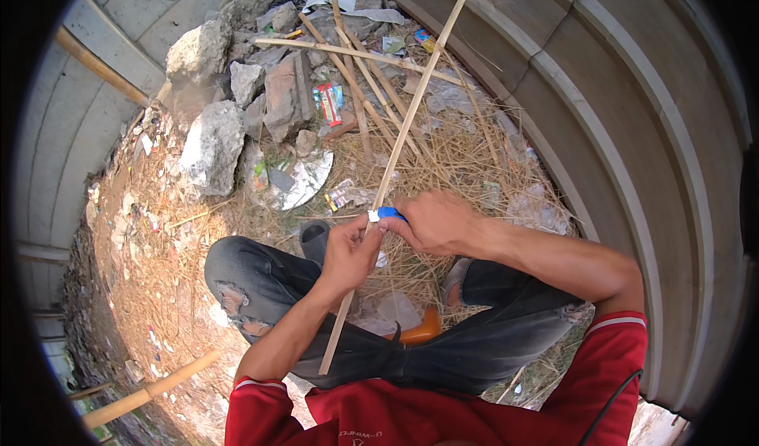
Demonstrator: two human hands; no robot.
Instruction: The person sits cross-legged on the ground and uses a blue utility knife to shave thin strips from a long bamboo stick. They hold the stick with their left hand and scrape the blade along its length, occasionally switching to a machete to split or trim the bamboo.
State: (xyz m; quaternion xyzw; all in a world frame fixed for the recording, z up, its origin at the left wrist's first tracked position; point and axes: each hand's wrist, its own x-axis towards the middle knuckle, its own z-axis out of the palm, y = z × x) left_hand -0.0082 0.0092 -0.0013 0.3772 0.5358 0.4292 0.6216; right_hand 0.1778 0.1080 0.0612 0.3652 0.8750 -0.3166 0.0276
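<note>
A long, pale wooden strip point(411, 119) slants across the view, from the far right of centre down past my left leg. My left hand point(348, 255) is closed around its lower middle. Beside it, my right hand point(444, 224) grips a small blue thing point(389, 213) with a white end that touches the strip. What kind of thing this is, I cannot make out. Both hands are close together above the ground between my bent knees, in dark torn jeans point(506, 331).
Rough stones point(212, 145) and several wooden sticks point(348, 90) lie ahead on straw and litter. Corrugated metal sheeting point(632, 130) rises at the right. An orange object point(421, 329) lies between my legs. A bamboo pole point(154, 389) is at the lower left.
</note>
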